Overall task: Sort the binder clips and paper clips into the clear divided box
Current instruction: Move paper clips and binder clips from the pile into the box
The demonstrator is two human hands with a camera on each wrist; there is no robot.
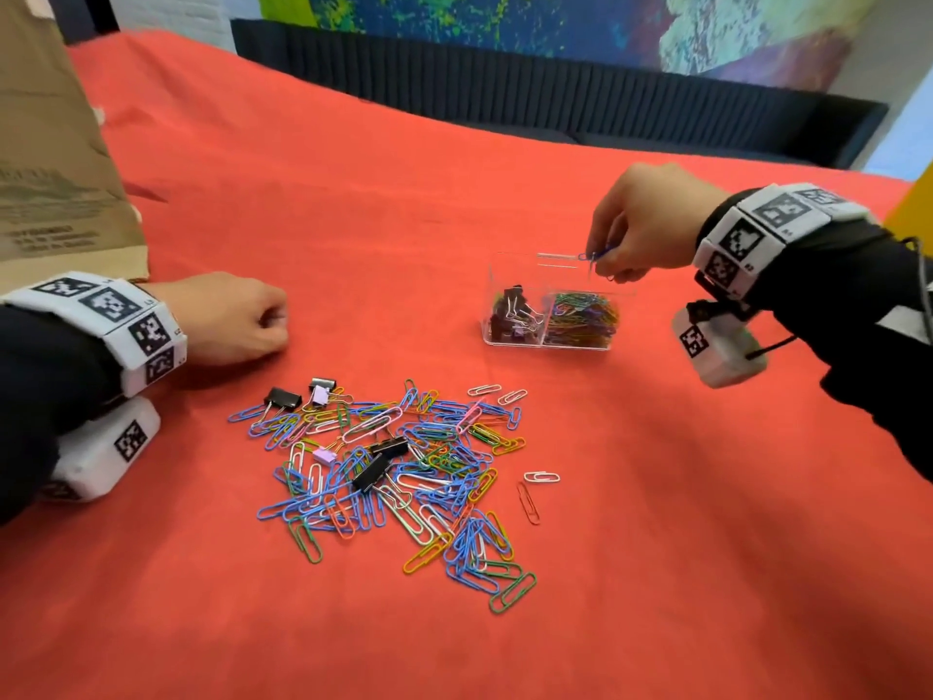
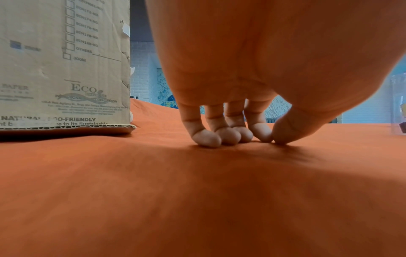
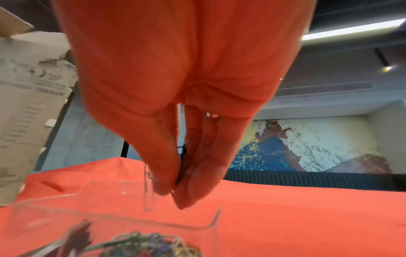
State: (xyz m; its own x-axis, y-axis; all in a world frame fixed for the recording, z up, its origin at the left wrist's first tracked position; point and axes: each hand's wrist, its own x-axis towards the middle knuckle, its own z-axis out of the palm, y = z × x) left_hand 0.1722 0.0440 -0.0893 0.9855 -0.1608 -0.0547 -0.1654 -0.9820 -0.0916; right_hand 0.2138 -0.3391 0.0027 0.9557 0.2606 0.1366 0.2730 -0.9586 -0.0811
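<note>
On the red-clothed bench (image 1: 353, 194), with the unsorted clip pile (image 1: 394, 472) near the clear divided box (image 1: 535, 275), the left hand (image 1: 227, 320) rested empty, loosely curled, while the right hand (image 1: 646, 219) hung above the box's right compartment, fingers (image 3: 164, 173) pinching paper clips (image 1: 595, 255), seemingly needing only release.

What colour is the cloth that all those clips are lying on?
Plain red-orange cloth, no pattern; the head view shows it best.

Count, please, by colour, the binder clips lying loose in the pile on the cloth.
Black clips: 4
Lilac clips: 2
Total: 6
</note>
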